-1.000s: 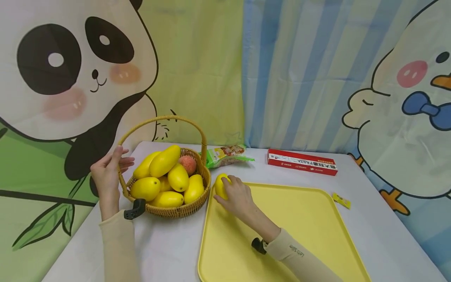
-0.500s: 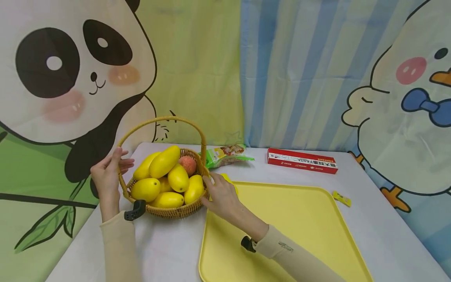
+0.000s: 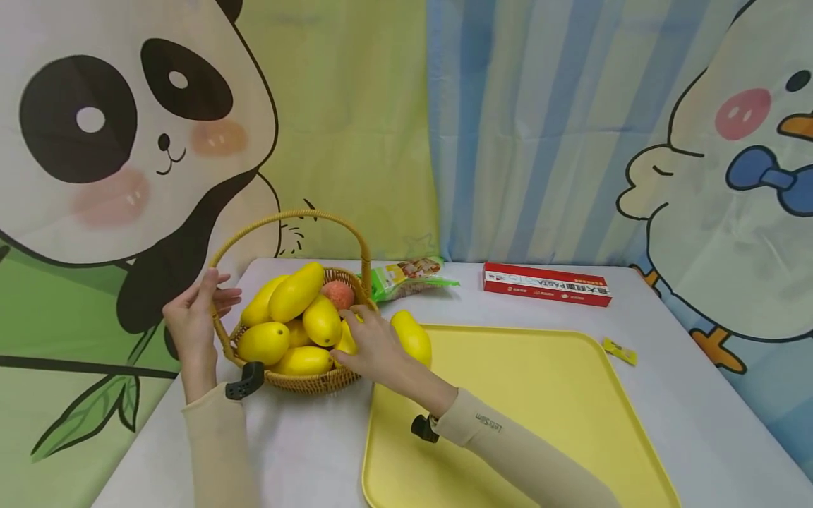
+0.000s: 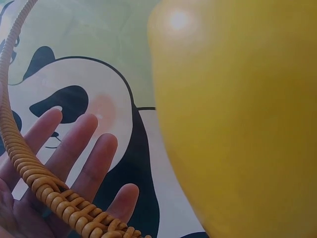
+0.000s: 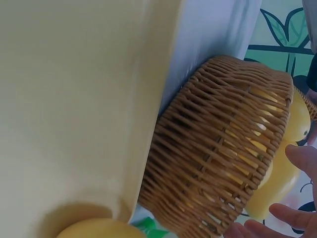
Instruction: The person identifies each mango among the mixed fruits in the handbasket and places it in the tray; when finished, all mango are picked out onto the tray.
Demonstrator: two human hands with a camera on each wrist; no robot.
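A wicker basket (image 3: 311,383) with a tall handle holds several yellow mangoes (image 3: 298,293) and one round reddish fruit (image 3: 338,294). My left hand (image 3: 195,314) is at the left foot of the handle. In the left wrist view its fingers (image 4: 96,158) extend behind the handle (image 4: 29,168), not wrapped around it. My right hand (image 3: 381,353) is over the basket's right rim, thumb and fingers spread about a mango (image 3: 346,343) that it partly covers. The right wrist view shows a gap around that mango. One mango (image 3: 413,339) lies at the tray's far left corner.
A yellow tray (image 3: 527,395) lies right of the basket. Behind stand a green snack packet (image 3: 409,279) and a red pasta box (image 3: 546,284). A small yellow sachet (image 3: 619,351) lies beyond the tray's right edge. A printed curtain (image 3: 362,127) hangs at the back.
My right hand has let go of the mango at the tray's corner and moved left over the basket's right side. My left hand has stayed by the handle.
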